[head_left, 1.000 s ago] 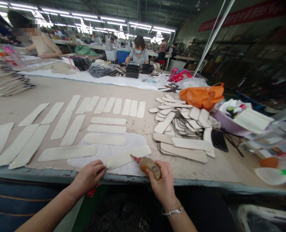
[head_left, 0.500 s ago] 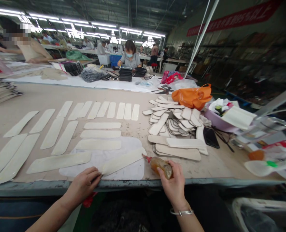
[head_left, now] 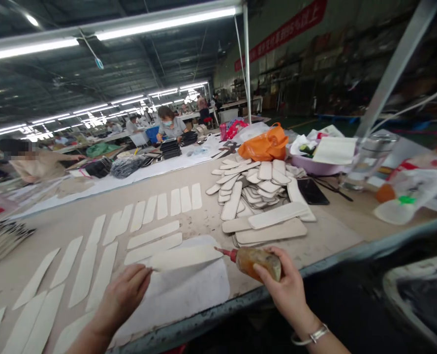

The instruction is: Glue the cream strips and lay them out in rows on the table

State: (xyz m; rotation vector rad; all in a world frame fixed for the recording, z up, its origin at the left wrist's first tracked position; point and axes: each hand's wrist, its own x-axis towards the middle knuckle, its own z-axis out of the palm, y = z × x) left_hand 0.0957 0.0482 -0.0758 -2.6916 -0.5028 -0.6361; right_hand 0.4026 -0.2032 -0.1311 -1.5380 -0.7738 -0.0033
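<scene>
My left hand pinches the near end of a long cream strip, lifting it above a white sheet on the table. My right hand is wrapped round an amber glue bottle with a red nozzle, whose tip touches the strip's right end. Several more cream strips lie in rows on the beige table to the left and behind. A heap of stacked strips lies just beyond the bottle.
An orange bag, a pink basin with papers, a black phone and a clear jar crowd the right side. Other people work at tables further back. A stack of pieces sits at far left.
The view has tilted and swung left. My left hand has lifted the strip off the sheet, and the bottle's nozzle has followed to the strip's right end.
</scene>
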